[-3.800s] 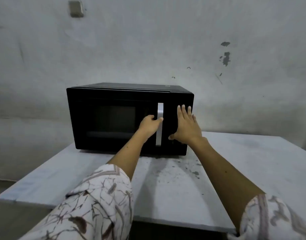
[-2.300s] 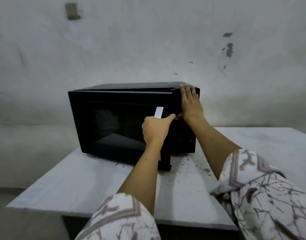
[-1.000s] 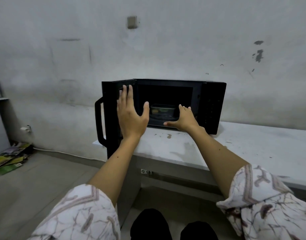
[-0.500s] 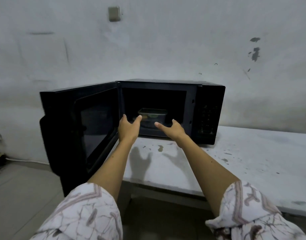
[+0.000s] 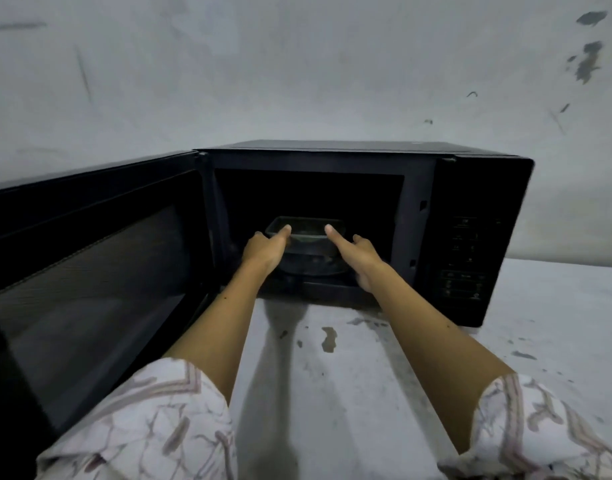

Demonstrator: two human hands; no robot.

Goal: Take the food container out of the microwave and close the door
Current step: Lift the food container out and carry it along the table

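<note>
- While both forearms reach through the open front of the microwave (image 5: 471,237), the left hand (image 5: 264,249) and the right hand (image 5: 361,256) close on the two short ends of the food container (image 5: 308,232), which sits inside the cavity between them.
- Each thumb lies along the container's near top rim; the other fingers curl around the sides, mostly hidden, so both hands appear clamped on it, though how firmly cannot be told.
- Between the hands, the container is a shallow rectangular tub with rounded corners, dark and slightly glossy, apparently see-through plastic; its contents are too dim to make out.
- Just below the grip, it rests on a round, smooth turntable (image 5: 315,268).
- Left of the grip, the door (image 5: 90,271) stands swung wide, a flat black panel with a finely meshed window.
- Right of the grip, a glossy black control panel (image 5: 465,258) shows faint markings.
- Nearer than the grip, a pale, matte, stained table (image 5: 332,393) carries the appliance, and loose marbled-print sleeves (image 5: 152,420) cover the upper arms.
</note>
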